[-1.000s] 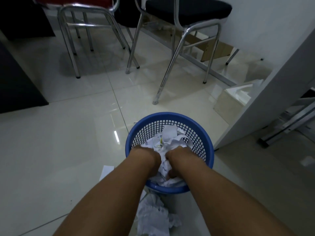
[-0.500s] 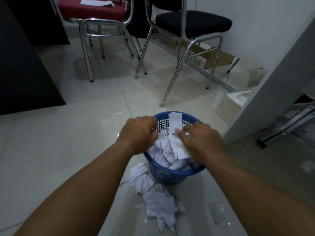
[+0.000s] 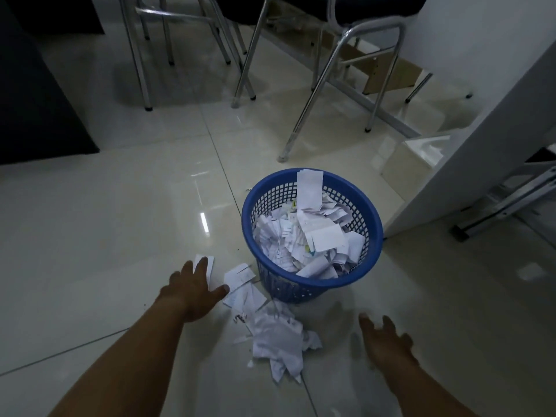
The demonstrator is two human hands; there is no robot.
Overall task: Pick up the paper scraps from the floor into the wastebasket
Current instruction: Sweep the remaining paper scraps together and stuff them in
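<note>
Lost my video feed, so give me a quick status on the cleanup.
Both hands open and empty: left hand over floor scraps, right hand beside them. Blue wastebasket holds paper. Nothing blocking.

Wastebasket (image 3: 313, 284) on the floor (image 3: 105, 236), paper scraps inside. More paper scraps (image 3: 276, 335) on the floor just before it. Left hand (image 3: 192, 287) left of those, right hand (image 3: 388, 341) to their right. Chairs (image 3: 331, 70) behind the wastebasket.

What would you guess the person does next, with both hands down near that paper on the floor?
Probably close both open hands around the crumpled paper pile. It lies between the left hand and right hand, just in front of the blue wastebasket.
</note>
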